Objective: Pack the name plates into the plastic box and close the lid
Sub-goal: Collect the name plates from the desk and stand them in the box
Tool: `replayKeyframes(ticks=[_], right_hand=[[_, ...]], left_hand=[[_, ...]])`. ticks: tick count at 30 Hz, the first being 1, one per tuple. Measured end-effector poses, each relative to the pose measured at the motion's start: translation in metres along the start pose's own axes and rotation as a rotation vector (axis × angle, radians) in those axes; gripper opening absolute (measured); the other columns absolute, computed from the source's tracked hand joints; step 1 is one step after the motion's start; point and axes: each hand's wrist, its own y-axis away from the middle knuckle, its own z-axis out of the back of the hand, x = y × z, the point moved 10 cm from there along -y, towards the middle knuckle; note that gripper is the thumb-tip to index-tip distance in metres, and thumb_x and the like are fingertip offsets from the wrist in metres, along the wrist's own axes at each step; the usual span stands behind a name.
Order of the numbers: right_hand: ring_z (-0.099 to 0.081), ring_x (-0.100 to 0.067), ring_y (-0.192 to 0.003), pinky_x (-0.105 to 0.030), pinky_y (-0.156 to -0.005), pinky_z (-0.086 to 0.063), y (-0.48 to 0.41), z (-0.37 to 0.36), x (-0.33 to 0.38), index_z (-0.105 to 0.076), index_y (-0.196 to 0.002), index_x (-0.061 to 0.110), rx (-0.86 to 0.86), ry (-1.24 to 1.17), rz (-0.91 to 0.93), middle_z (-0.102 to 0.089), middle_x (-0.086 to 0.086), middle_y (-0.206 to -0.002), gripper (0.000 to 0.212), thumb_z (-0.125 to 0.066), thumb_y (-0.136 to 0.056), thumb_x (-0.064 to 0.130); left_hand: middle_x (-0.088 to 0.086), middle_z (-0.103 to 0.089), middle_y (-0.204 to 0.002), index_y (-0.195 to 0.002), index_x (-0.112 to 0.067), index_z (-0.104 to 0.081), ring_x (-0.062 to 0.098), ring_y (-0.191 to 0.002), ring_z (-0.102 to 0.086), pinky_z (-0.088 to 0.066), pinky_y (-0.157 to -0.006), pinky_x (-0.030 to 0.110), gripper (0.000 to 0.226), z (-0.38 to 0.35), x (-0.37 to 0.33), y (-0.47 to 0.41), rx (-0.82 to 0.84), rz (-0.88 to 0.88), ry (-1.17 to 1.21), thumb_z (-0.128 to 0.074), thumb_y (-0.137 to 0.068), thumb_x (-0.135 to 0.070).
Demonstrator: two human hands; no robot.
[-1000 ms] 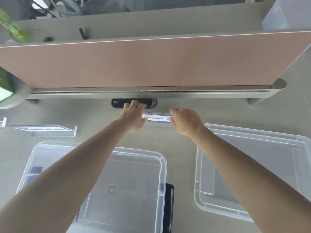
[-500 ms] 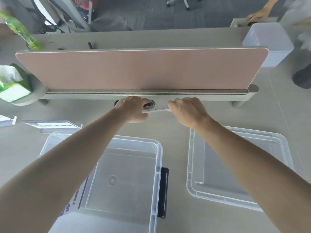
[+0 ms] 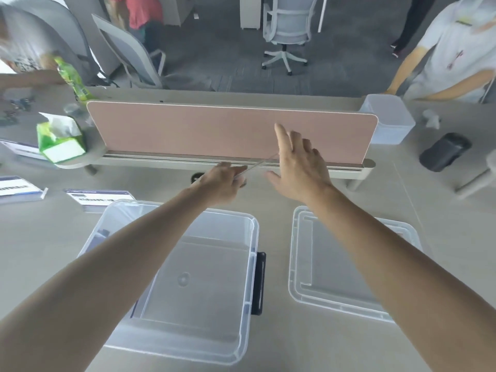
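Observation:
My left hand (image 3: 222,182) pinches one end of a clear acrylic name plate (image 3: 257,164), seen edge-on and lifted off the desk near the pink divider. My right hand (image 3: 300,165) is beside the plate's other end with fingers spread, holding nothing. Below my arms sits the open clear plastic box (image 3: 252,237), with something dark at its left wall. Its clear lid (image 3: 298,264) lies flat to the right. Two more name plates lie on the desk at left, one (image 3: 99,197) beside the box and one (image 3: 18,187) at the frame edge.
A pink divider panel (image 3: 228,130) on a grey rail crosses the desk behind my hands. A green tissue pack (image 3: 60,139) stands at its left end, a white bin (image 3: 389,122) and a black case (image 3: 445,151) at right. People stand beyond the desk.
Both hands gripped the name plate on the desk earlier. Now it is lifted and tilted in my left hand, my right hand has let go and spread, and the view has pulled back.

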Motion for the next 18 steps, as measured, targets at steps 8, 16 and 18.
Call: replayKeyframes(ticks=[8, 16, 18], right_hand=[[-0.057, -0.026, -0.111, -0.044, -0.091, -0.055, 0.051, -0.016, 0.078, -0.051, -0.119, 0.026, 0.498, -1.2, -0.561, -0.055, -0.002, -0.113, 0.047, -0.052, -0.09, 0.063], [-0.069, -0.034, -0.079, -0.055, -0.074, -0.061, 0.048, 0.007, 0.143, -0.055, -0.077, 0.01, 0.211, -1.161, -0.695, -0.061, -0.01, -0.076, 0.012, -0.05, -0.083, 0.02], [-0.069, -0.034, -0.076, -0.058, -0.071, -0.06, 0.051, 0.008, 0.151, -0.055, -0.079, 0.007, 0.189, -1.124, -0.708, -0.065, -0.013, -0.08, 0.017, -0.043, -0.077, 0.019]], left_hand=[[0.007, -0.061, -0.121, -0.132, -0.034, -0.051, 0.034, -0.105, -0.059, -0.042, -0.077, 0.038, 0.038, 0.037, 0.025, 0.066, -0.182, 0.094, 0.058, -0.032, -0.099, -0.039], [0.006, -0.058, -0.112, -0.12, -0.026, -0.053, 0.037, -0.103, -0.059, -0.039, -0.074, 0.037, 0.027, 0.048, 0.044, 0.128, -0.272, 0.034, 0.083, -0.037, -0.098, -0.03], [0.009, -0.056, -0.116, -0.127, -0.023, -0.049, 0.037, -0.109, -0.057, -0.042, -0.08, 0.04, 0.032, 0.045, 0.051, 0.139, -0.237, 0.002, 0.155, -0.041, -0.097, -0.03]])
